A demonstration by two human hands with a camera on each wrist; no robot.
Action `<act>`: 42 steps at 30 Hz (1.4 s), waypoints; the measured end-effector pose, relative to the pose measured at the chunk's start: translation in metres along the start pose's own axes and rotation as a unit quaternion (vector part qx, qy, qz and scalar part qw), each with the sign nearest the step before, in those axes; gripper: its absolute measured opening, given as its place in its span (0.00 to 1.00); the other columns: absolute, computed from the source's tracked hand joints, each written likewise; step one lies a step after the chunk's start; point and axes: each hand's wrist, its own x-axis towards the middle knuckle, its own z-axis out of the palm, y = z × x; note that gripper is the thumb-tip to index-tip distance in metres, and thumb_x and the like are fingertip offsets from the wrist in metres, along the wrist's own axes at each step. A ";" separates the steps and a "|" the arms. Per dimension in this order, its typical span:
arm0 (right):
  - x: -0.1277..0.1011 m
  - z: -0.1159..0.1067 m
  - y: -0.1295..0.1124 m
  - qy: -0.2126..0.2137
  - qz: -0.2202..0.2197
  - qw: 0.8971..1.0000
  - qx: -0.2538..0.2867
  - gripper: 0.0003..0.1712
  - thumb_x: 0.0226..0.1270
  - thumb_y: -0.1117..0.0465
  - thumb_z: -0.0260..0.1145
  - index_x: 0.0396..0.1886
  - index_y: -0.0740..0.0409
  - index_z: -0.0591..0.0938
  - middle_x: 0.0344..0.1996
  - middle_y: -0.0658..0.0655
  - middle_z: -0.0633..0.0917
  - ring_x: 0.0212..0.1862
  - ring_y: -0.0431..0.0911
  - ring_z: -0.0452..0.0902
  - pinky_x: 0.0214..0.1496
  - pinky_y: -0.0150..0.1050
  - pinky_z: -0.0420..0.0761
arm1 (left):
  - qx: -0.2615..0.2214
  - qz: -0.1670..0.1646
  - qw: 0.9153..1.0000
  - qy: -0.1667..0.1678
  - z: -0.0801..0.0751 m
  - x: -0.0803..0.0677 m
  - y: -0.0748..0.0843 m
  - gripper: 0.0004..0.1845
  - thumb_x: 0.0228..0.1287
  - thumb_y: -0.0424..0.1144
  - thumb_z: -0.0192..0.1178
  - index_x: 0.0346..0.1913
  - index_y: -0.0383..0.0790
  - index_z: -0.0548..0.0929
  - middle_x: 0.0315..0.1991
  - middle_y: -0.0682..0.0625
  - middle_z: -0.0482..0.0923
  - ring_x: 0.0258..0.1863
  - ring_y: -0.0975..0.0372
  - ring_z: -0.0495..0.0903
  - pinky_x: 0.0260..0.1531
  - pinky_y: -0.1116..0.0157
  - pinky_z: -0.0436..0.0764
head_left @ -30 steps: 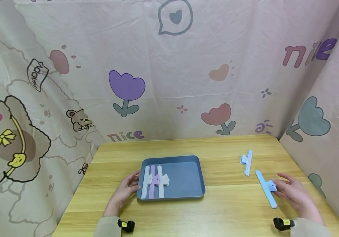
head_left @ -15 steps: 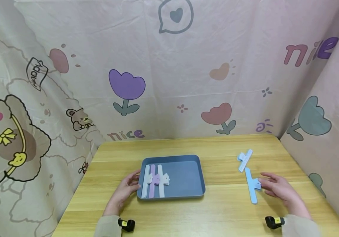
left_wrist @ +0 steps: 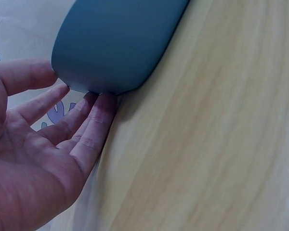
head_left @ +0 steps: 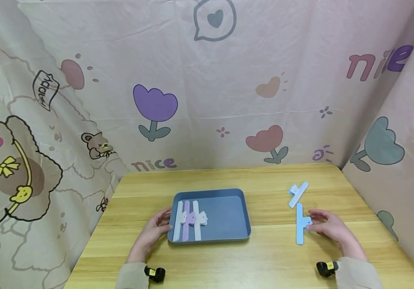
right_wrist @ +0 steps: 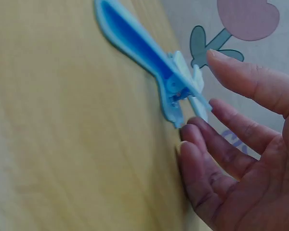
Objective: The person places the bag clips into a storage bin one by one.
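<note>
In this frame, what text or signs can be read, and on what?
"nice": on the backdrop cloth, low, behind the table's left corner.
"nice": again on the cloth, upper right.
Heart in a speech bubble: sign on the cloth, top centre.
Tilted label at the cloth's upper left: unreadable.
Tray, clips: no text.

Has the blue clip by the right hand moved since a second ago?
Yes. The blue clip slid left toward the tray, pushed by the right hand, and now lies just below the pale clip.

Blue clip (head_left: 299, 224) flat on table (head_left: 272, 257)
</note>
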 end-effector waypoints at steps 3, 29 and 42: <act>0.001 0.001 0.001 0.001 0.006 1.000 -0.003 0.48 0.53 0.63 0.76 0.69 0.76 0.62 0.64 0.77 0.66 0.60 0.63 0.70 0.45 0.36 0.79 | 0.001 0.002 1.000 0.006 0.000 0.000 0.001 0.35 0.61 0.19 0.55 0.73 0.32 0.62 0.64 0.30 0.66 0.60 0.42 0.70 0.52 0.53 0.78; 0.000 0.011 -0.012 0.041 0.001 0.998 -0.053 0.37 0.54 0.65 0.75 0.61 0.76 0.72 0.56 0.75 0.74 0.54 0.60 0.74 0.40 0.39 0.80 | 0.009 0.006 1.000 0.018 -0.002 -0.002 -0.002 0.35 0.60 0.18 0.56 0.72 0.32 0.63 0.63 0.30 0.67 0.59 0.41 0.71 0.52 0.52 0.78; -0.001 0.006 -0.022 0.045 -0.024 0.997 -0.063 0.43 0.56 0.56 0.76 0.66 0.74 0.68 0.61 0.75 0.72 0.56 0.64 0.74 0.48 0.41 0.80 | 0.014 -0.001 1.000 0.020 0.001 -0.001 -0.003 0.36 0.59 0.18 0.55 0.72 0.34 0.64 0.63 0.31 0.67 0.57 0.44 0.72 0.50 0.56 0.79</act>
